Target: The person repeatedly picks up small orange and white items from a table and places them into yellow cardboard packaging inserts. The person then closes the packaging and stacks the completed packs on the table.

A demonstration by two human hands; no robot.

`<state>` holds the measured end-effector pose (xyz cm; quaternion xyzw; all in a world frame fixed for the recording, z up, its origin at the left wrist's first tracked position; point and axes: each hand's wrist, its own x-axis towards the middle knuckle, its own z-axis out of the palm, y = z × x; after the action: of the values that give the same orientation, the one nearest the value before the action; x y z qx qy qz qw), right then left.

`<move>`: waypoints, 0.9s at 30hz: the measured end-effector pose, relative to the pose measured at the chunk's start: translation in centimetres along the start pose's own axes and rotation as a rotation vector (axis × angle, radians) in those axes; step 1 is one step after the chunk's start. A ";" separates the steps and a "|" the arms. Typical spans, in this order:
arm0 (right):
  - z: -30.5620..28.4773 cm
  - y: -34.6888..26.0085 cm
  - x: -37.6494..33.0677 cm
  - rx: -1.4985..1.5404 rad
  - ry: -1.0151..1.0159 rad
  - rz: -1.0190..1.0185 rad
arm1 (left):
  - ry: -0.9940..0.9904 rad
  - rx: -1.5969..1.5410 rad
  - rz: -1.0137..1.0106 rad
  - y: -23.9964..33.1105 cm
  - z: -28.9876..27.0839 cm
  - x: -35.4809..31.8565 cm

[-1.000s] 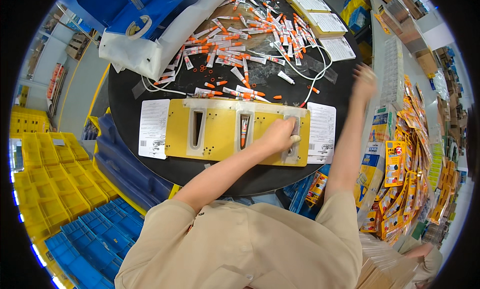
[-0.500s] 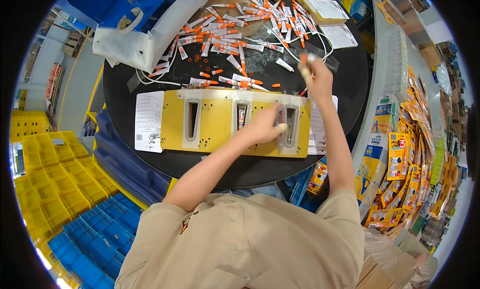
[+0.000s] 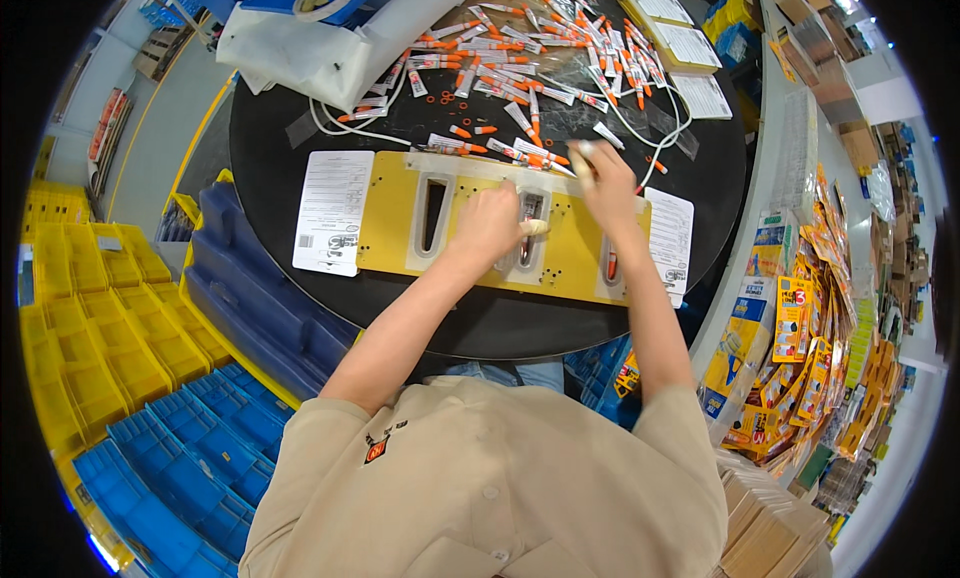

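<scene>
A long yellow fixture board [image 3: 385, 218] with three pale-rimmed slots lies across the round black table [image 3: 460, 333]. My left hand [image 3: 488, 226] is curled at the middle slot, its covered thumb over the clear plastic insert [image 3: 530, 250]; what its fingers grip is hidden. Just beyond the board's far edge, right of the middle slot, my right hand [image 3: 606, 186] is raised with its fingers drawn together. Something whitish shows at its fingertips, too blurred to name. A small tube [image 3: 611, 266] with red on it sits in the right slot. The left slot [image 3: 433, 218] looks dark.
Many white tubes with orange caps [image 3: 500, 73] are heaped beyond the board, with loose orange rings [image 3: 447, 98]. Printed cards [image 3: 328, 213] stick out from the board's ends. White plastic sheeting [image 3: 310, 53] lies far left. Yellow bins [image 3: 100, 328] and blue bins [image 3: 190, 453] stand left.
My left hand has moved from the right slot to the middle slot. My right hand, earlier holding an orange-capped tube, has come lower and nearer the board. The whole view has shifted.
</scene>
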<state>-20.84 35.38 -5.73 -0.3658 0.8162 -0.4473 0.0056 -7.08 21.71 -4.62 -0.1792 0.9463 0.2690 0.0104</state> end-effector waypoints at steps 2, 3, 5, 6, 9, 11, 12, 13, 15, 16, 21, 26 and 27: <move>5.1 0.6 4.6 -0.161 0.048 -0.042 | 0.011 -0.043 -0.001 -0.5 -0.1 -0.4; 7.3 0.7 6.1 -0.341 0.015 0.004 | 0.019 -0.074 0.008 -1.0 -0.2 -0.7; 9.6 0.6 8.7 -0.494 -0.016 0.045 | 0.010 -0.343 0.110 -2.2 -0.7 -1.4; 9.9 0.3 9.5 -0.475 -0.022 0.074 | -0.028 -0.478 0.137 -2.9 -1.0 -1.9; 7.8 -1.5 9.0 -0.207 0.080 0.077 | 0.032 -0.499 0.052 -6.0 -2.8 -2.7; 5.3 -2.9 6.1 0.022 0.034 0.184 | 0.076 -0.451 0.015 -7.7 -3.8 -2.8; 4.2 -3.5 4.4 0.100 -0.008 0.177 | 0.023 -0.414 -0.040 -8.3 -4.3 -2.6; 3.5 -4.0 2.7 0.123 -0.095 0.196 | -0.031 -0.389 -0.085 -8.8 -4.7 -2.4; 3.1 -4.7 -0.7 0.108 -0.129 0.231 | -0.041 -0.171 -0.090 -9.1 -5.5 -2.1; 3.1 -4.9 -2.1 0.089 -0.122 0.275 | -0.027 -0.064 -0.083 -9.1 -5.8 -2.0; 2.7 -3.6 -4.8 0.135 -0.057 0.045 | -0.013 0.106 -0.186 -8.8 -7.4 -2.5; -6.3 3.4 -6.7 -0.267 0.408 0.398 | -0.048 0.221 -0.284 -9.0 -7.9 -2.7; -8.4 5.1 -7.5 -0.497 0.376 0.479 | -0.071 0.217 -0.282 -8.9 -8.0 -2.6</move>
<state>-21.22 47.71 -6.84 -0.0668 0.9487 -0.2811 -0.1286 -0.98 11.43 -2.00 -0.2982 0.9343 0.1674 0.1005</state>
